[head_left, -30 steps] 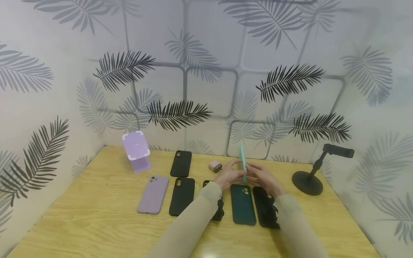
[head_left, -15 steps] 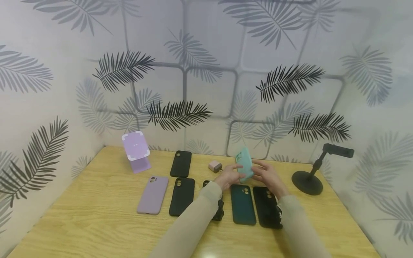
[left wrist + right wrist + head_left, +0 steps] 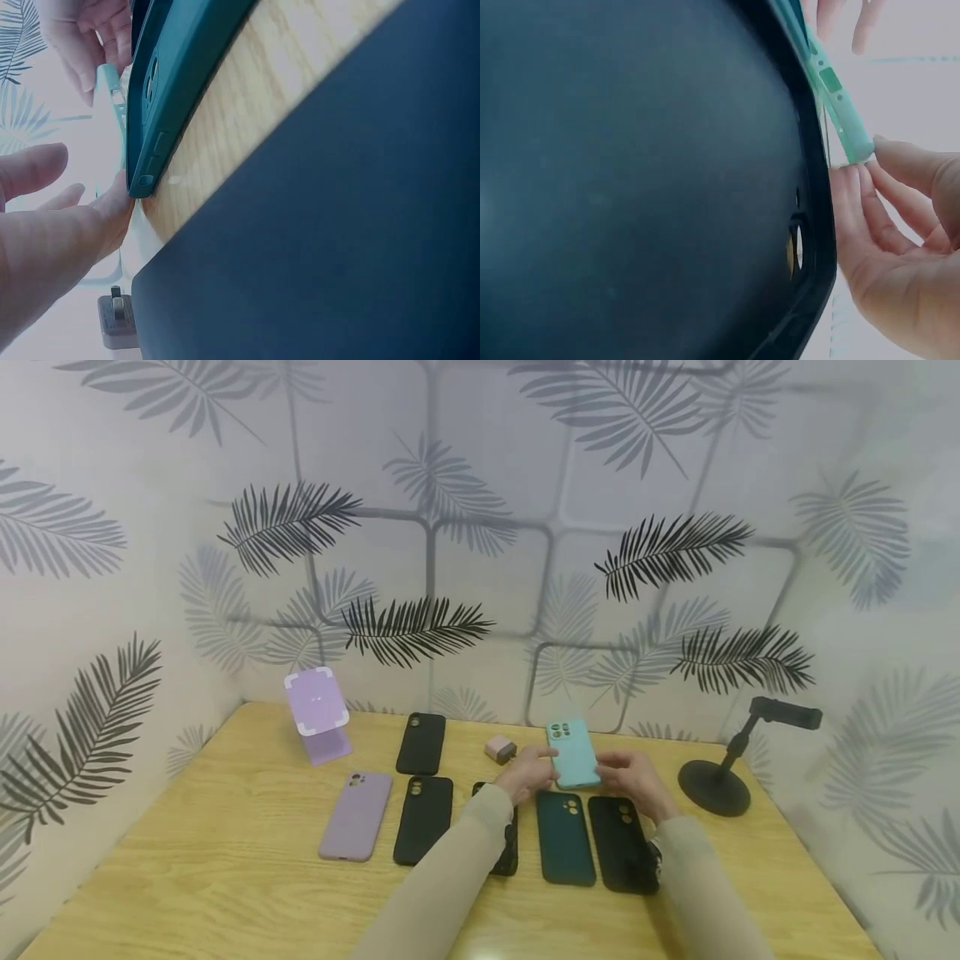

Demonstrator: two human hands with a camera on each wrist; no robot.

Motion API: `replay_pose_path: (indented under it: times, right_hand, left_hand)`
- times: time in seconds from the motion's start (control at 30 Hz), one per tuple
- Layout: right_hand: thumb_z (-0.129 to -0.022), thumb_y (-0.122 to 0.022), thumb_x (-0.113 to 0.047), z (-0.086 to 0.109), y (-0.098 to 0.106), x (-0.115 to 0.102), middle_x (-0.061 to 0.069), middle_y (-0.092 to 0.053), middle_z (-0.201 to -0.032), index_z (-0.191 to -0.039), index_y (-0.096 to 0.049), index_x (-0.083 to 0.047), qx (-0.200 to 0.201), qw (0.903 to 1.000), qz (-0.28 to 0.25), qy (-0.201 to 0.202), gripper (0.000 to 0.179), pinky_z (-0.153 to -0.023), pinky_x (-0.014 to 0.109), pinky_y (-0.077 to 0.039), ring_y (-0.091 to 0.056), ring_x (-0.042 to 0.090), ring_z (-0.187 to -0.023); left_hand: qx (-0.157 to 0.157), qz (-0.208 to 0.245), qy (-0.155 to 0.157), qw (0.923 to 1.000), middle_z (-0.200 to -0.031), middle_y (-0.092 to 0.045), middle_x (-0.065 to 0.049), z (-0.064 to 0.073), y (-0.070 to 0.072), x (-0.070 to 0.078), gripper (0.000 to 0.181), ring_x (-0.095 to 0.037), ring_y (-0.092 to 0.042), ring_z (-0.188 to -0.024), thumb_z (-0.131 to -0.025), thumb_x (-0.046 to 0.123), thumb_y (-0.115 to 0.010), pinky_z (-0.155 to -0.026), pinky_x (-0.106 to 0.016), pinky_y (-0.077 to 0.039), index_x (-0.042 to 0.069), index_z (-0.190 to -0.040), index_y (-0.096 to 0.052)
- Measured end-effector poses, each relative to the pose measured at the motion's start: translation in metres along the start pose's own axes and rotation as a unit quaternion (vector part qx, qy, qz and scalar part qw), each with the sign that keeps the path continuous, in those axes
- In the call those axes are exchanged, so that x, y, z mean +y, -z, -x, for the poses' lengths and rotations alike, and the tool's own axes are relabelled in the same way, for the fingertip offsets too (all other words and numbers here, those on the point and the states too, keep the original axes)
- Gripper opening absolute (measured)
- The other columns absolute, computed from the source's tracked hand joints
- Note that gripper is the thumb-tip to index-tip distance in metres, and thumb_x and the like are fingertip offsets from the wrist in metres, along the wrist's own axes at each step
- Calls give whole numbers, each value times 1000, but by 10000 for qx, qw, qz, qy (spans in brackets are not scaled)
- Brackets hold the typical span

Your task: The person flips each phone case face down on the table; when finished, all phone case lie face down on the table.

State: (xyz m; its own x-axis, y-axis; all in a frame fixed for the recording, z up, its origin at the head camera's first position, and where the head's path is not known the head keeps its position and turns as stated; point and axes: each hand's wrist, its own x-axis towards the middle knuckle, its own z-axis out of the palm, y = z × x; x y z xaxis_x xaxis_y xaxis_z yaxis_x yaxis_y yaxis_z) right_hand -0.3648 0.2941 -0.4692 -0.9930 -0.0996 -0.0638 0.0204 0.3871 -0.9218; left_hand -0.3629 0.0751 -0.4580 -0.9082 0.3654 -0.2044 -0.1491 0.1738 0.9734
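A mint phone case (image 3: 576, 760) lies back-up at the back of the table, between both hands. My right hand (image 3: 633, 779) pinches its near right corner; in the right wrist view the thumb is on the corner and the fingers (image 3: 851, 199) are beneath it. My left hand (image 3: 528, 772) is at the case's left edge with its fingers extended. The left wrist view shows the thumb (image 3: 41, 169) lifted apart from the case. In front of the hands lie a dark teal case (image 3: 566, 839) and a black case (image 3: 618, 843). Another black case (image 3: 512, 843) is partly hidden by the left sleeve.
Left of the hands lie two black cases (image 3: 422, 820) and a lilac case (image 3: 356, 816). A purple phone stand (image 3: 318, 702) stands at the back left, a black stand (image 3: 716, 785) at the right. A pink-and-grey charger plug (image 3: 500, 748) sits beside the left hand.
The mint case, earlier upright and edge-on, has turned its camera side toward the head view and tipped down low at the table. The right hand has shifted slightly down and right along it.
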Motion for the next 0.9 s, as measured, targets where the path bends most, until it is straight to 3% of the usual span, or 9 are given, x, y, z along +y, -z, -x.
replay_pose_path:
  times: [0.2, 0.43, 0.63, 0.77, 0.9]
  right_hand:
    - [-96, -60, -6, 3, 1, 5, 32, -59, -127, -128, -55, 16, -54, 9999, 144, -41, 39, -85, 33, -59, -68, 19, -95]
    - [-95, -60, -4, 4, 3, 7, 33, -60, -123, -127, -54, 18, -51, 10000, -25, -6, 39, -80, 31, -60, -68, 16, -90]
    - [-97, -59, -9, 9, 4, 4, 33, -55, -132, -134, -49, 16, -40, 10000, -69, 46, 46, -83, 28, -59, -67, 16, -98]
    - [-98, -58, -10, 13, 0, 0, 31, -52, -138, -137, -49, 12, -16, 9999, -106, 24, 46, -90, 29, -57, -64, 22, -112]
    - [-98, -59, -8, 18, -4, -5, 31, -54, -135, -136, -49, 12, -99, 9998, -35, 162, 44, -92, 33, -57, -63, 27, -115]
  left_hand:
    - [-74, -117, -28, 9999, -150, -43, -17, 0, 0, -1, 57, -16, -56, -93, -92, -6, -53, -87, -30, -49, 6, -146, -45]
    - [-114, -79, -4, 9999, -152, -40, -18, -1, 0, -2, 57, -21, -51, -118, -92, -5, -52, -103, -37, -47, 4, -147, -42]
    - [-54, -1, -26, 10000, -146, -47, -19, 3, 0, -1, 55, -25, -54, -116, -92, -4, -53, -96, -36, -48, 4, -146, -44]
    - [121, 190, -86, 9997, -142, -51, -20, 9, 4, 3, 51, -23, -57, -112, -92, -4, -54, -96, -39, -51, 3, -143, -48]
    - [116, 267, -132, 9995, -140, -53, -20, 16, 7, 7, 47, -27, -57, -120, -95, -1, -54, -99, -42, -52, 2, -141, -50]
